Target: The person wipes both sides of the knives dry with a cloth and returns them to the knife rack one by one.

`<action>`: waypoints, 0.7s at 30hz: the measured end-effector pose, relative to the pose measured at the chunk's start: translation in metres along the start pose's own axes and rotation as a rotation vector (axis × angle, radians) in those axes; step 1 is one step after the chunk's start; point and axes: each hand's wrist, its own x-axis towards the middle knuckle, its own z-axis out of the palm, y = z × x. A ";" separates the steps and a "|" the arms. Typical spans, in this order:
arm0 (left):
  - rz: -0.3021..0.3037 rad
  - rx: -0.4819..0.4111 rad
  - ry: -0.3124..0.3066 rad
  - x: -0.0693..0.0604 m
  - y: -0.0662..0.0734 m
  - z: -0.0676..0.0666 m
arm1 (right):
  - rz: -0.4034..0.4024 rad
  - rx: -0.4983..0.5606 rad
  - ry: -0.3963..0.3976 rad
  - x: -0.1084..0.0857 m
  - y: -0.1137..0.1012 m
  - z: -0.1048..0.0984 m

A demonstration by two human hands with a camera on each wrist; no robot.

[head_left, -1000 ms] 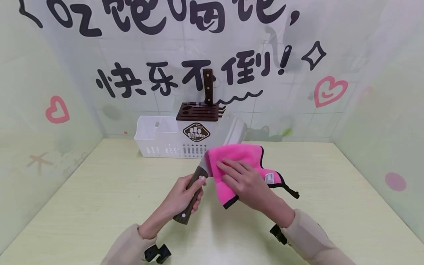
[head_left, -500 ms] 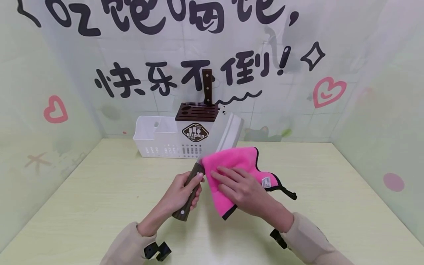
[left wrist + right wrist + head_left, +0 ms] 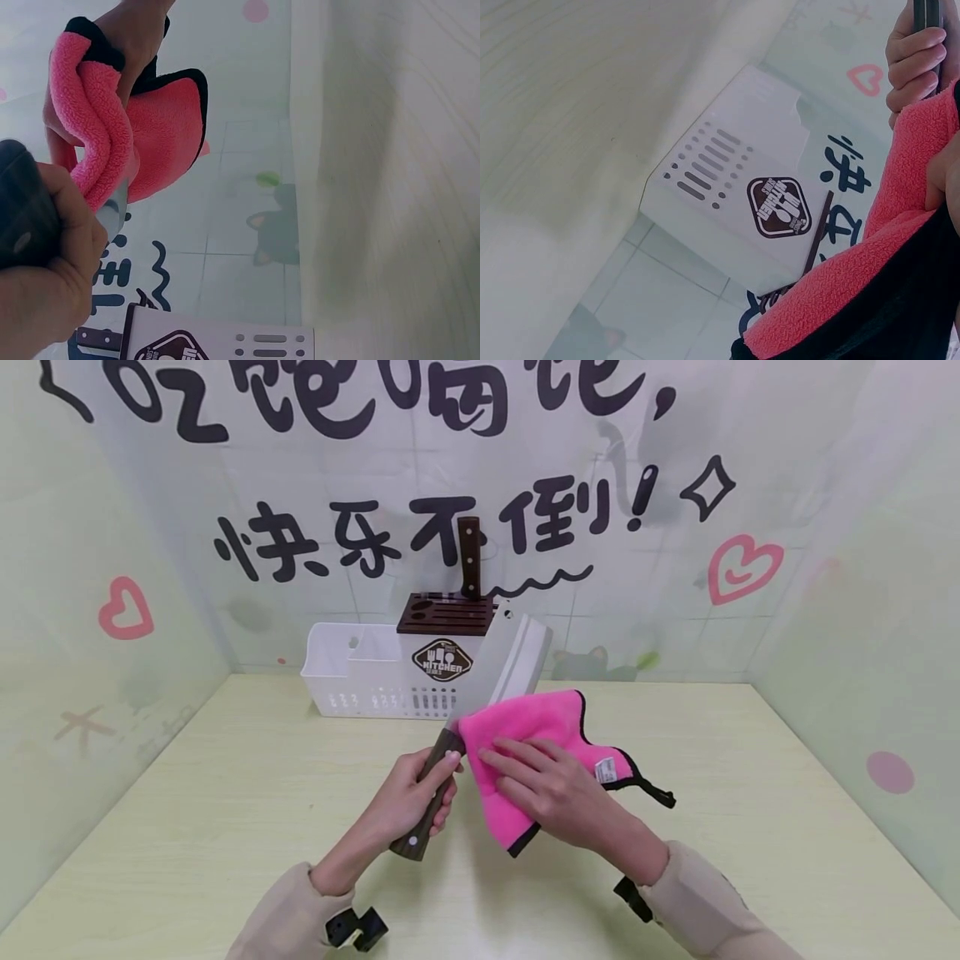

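Note:
In the head view my left hand (image 3: pixel 420 793) grips the dark wooden handle of a cleaver (image 3: pixel 495 652), its fingers wrapped round it. The broad blade slants up and to the right, above the table. My right hand (image 3: pixel 555 785) holds a pink cloth (image 3: pixel 540 718) with black edging against the lower part of the blade. The left wrist view shows the cloth (image 3: pixel 97 127) folded over the blade, which it mostly hides, with the right hand (image 3: pixel 135 37) behind it. Part of the cloth (image 3: pixel 900 202) hangs loose in the right wrist view.
A white plastic knife holder (image 3: pixel 360 677) with a brown slotted top (image 3: pixel 446 614) stands at the back of the table (image 3: pixel 225 810). One brown-handled knife (image 3: pixel 470 556) sticks up from it. Behind it is a wall (image 3: pixel 645 610) with black lettering.
Compared with one second ago, the cloth and right hand have slid down the blade toward the handle, baring more of its upper part. Over the last half second they barely shift; the left hand keeps its grip.

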 end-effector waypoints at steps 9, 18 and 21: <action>0.016 0.005 -0.007 -0.001 0.000 -0.001 | 0.026 0.016 -0.001 -0.002 0.004 0.000; 0.013 0.019 -0.010 -0.002 -0.001 -0.002 | 0.080 0.021 -0.053 -0.006 0.013 -0.003; 0.020 0.027 -0.022 -0.003 -0.001 -0.002 | 0.096 0.019 -0.027 -0.008 0.018 -0.001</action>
